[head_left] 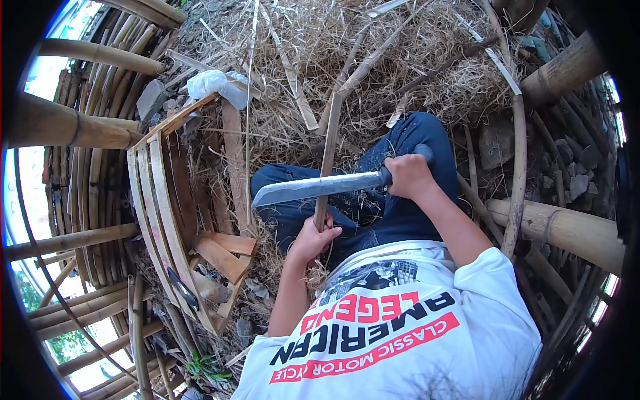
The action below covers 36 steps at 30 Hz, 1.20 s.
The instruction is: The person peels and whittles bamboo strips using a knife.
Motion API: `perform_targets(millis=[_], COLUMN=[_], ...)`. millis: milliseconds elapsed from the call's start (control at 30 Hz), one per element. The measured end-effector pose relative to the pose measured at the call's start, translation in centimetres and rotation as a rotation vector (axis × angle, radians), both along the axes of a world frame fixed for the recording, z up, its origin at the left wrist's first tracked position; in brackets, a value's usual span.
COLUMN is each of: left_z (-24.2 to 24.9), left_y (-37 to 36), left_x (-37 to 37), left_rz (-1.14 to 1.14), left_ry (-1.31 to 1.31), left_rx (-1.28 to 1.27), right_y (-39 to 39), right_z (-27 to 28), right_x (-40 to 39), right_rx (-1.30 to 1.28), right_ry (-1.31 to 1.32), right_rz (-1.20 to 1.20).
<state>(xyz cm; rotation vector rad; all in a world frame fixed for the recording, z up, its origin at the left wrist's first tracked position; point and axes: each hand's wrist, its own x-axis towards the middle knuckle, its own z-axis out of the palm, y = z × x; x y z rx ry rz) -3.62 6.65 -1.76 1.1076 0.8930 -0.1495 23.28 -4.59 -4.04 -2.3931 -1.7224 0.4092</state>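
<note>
Head view: slatted wooden crate (167, 200), beside me; my left hand (313, 241), closed round a long strip (329, 143) near its lower end; machete (320, 187), blade across the strip, best kept shallow and clear of those fingers; my right hand (408, 177), wrapped firmly round the handle (385, 176).

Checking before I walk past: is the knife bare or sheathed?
Bare. The knife's blade shows from its handle, in the right hand, to its tip, crossing over the stick, with no sheath on it.
</note>
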Motion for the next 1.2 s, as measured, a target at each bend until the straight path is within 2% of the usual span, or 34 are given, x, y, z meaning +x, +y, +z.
perform_targets(millis=[367, 433, 600, 1033, 1200], left_z=[0.0, -0.1, -0.8, -0.6, 0.7], left_y=[-0.6, -0.8, -1.0, -1.1, -0.6], left_x=[-0.3, -0.5, -1.1, -1.0, 0.1], left_rz=[0.004, 0.013, -0.021, -0.021, 0.113], left_ry=[0.034, 0.031, -0.013, -0.010, 0.076], left_rx=[0.086, 0.094, 0.207, 0.235, -0.003], right_y=[0.3, 1.0, 2.6, 3.2, 3.6], right_z=[0.2, 0.2, 0.4, -0.1, 0.0], right_x=[0.1, 0.4, 1.5, 1.4, 0.6], right_rx=[-0.031, -0.035, -0.042, -0.043, -0.002], right_ry=[0.006, -0.034, -0.030, -0.027, 0.005], right_rz=[-0.005, -0.093, -0.061, -0.036, 0.014])
